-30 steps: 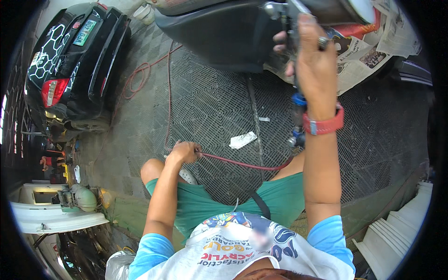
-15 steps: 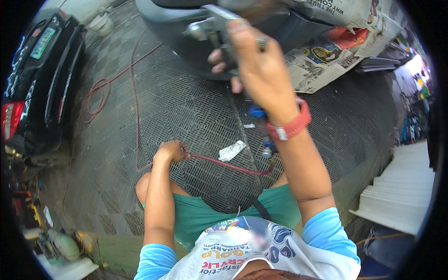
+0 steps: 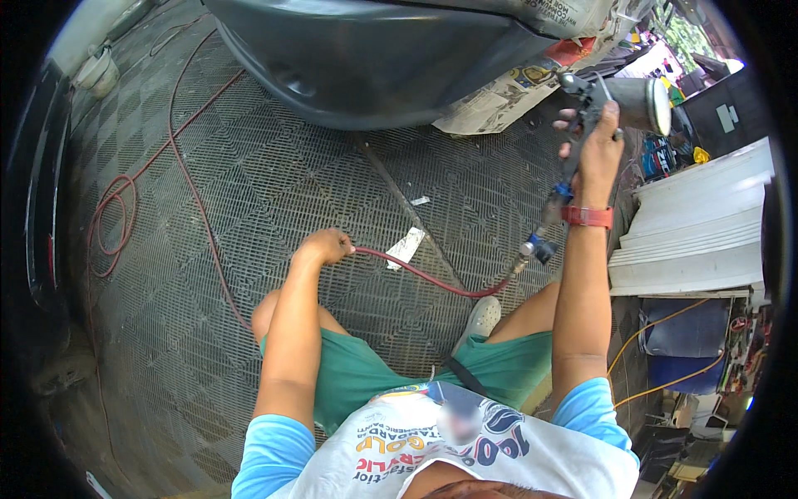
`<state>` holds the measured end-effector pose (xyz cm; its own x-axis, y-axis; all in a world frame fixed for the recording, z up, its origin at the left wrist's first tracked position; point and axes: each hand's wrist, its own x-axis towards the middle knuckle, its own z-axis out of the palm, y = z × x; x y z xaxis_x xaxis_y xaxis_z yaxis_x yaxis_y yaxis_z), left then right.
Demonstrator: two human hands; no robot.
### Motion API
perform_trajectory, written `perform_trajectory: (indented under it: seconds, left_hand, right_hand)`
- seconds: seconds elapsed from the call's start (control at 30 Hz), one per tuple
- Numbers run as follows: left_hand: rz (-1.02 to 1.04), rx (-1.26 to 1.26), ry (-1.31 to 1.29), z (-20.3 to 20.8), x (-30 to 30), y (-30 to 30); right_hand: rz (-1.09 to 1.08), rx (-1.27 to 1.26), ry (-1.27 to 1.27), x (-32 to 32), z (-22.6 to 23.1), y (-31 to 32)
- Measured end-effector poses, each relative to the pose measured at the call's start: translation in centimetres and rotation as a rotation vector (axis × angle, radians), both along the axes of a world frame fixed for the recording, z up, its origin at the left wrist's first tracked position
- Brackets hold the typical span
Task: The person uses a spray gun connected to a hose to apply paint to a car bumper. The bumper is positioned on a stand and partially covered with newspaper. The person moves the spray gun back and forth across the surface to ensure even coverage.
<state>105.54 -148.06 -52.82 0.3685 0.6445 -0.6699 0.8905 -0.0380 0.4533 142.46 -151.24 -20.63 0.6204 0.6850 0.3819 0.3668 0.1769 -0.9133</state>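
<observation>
My right hand (image 3: 597, 158), with a red band at its wrist, is closed around the handle of a spray gun (image 3: 589, 116). The gun's dark cup (image 3: 638, 104), with a pale end, points to the right. Below the grip, a blue-ringed fitting joins it to a red air hose (image 3: 440, 283). That hose sags across in front of my knees to my left hand (image 3: 326, 246), whose fingers are closed on it. Ahead of me is a dark grey car bumper (image 3: 349, 71), to the left of the gun and apart from it.
Newspaper masking (image 3: 495, 104) hangs beside the bumper. More red hose (image 3: 125, 212) lies looped on the dark patterned floor mat (image 3: 274, 183). A scrap of paper (image 3: 406, 248) lies in front of me. White corrugated sheets (image 3: 698, 233) stand at right, a black car (image 3: 41, 200) at far left.
My right hand has carried the spray gun from in front of the bumper out to the right. My left hand still holds the hose. The view has turned to the right.
</observation>
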Motion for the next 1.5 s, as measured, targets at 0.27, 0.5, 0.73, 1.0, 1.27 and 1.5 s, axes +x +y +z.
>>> perform_trajectory:
  seconds: [0.27, 0.5, 0.73, 1.0, 1.27, 1.5]
  left_hand:
    - [0.074, 0.107, 0.192, -1.3, -5.7, 0.7]
    - [0.069, 0.053, 0.224, -0.1, -7.1, -0.1]
    - [0.007, 0.131, 0.187, 0.6, -5.8, -0.5]
    - [0.097, 0.216, 0.191, 0.8, -6.4, -0.8]
    - [0.234, 0.522, 0.297, 0.1, -8.0, -1.0]
    - [0.285, 0.501, 0.290, 2.0, -8.5, -1.3]
  right_hand:
    - [0.330, 0.026, -0.025, -15.4, -2.9, -1.3]
    - [0.574, -0.068, 0.051, -19.5, -5.1, -1.4]
    - [0.105, 0.016, 0.044, -9.2, -6.7, -1.1]
    - [-0.133, 0.079, -0.011, -4.4, -10.3, 0.0]
    - [0.203, 0.085, -0.038, -18.7, -14.8, -1.5]
    - [0.566, 0.065, 0.075, -24.1, -16.4, -0.9]
